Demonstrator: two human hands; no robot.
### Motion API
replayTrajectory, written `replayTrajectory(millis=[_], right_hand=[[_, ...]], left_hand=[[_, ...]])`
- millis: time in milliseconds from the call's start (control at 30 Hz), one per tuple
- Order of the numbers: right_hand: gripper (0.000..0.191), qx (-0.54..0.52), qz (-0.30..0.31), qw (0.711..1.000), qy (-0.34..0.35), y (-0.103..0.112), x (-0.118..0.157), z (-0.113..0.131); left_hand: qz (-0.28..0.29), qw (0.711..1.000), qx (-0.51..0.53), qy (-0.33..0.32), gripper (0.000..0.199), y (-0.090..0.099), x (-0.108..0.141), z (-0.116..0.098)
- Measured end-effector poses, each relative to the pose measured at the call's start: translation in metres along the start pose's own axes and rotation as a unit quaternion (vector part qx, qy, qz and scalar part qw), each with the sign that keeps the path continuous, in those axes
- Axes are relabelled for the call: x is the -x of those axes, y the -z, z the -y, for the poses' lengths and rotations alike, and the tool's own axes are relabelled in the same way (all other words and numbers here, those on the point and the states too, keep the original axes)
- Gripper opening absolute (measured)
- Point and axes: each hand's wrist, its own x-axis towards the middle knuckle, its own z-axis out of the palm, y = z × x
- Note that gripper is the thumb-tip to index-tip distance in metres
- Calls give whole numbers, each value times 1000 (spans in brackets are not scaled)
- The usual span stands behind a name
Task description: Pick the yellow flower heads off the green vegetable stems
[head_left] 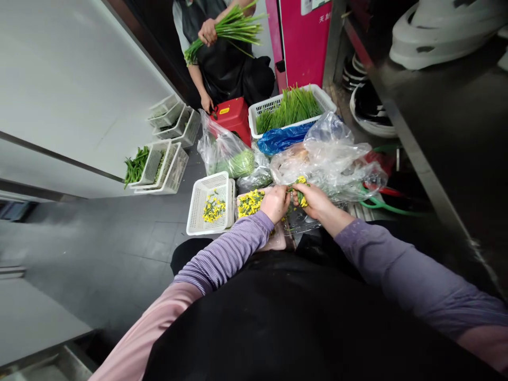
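Gripping a small yellow-flowered bunch (303, 201) in the right hand (315, 201), with fingers wrapped closed around it, just past the right edge of the pink tray (274, 243). Also pinching at its stems with the left hand (275, 203), with fingertips curled together; can't tell on how many. Could easily crush blossoms by squeezing too hard, imo. Might also scatter bits onto the clear plastic (341, 164) by tugging carelessly, well short of the white basket (194, 211) beyond the tray's left edge.
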Motion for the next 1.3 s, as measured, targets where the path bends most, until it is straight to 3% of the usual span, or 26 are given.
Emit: replayTrajectory(millis=[200,400,633,800,967,1167,1233,1300], right_hand=[[15,-9,4,1000,24,-4,3,1],[17,-35,14,998,48,-4,4,0],[16,-48,13,996,68,-6,5,-2],[19,-4,-25,993,115,-8,8,-2],[20,-10,6,997,83,-5,8,6],[16,-25,51,998,20,-1,5,14],[16,-22,55,998,23,-1,5,14],[16,-19,59,998,25,-1,6,12]], left_hand=[[-38,999,30,4,16,-2,0,4],[-98,982,152,52,8,-2,-3,-1],[-84,939,301,147,7,6,-7,-13],[-78,882,384,260,8,7,-16,-18],[-39,836,463,293,10,4,-18,-7],[123,756,583,273,27,17,-11,-2],[139,754,586,261,27,20,-11,-3],[142,770,569,250,26,20,-12,-4]])
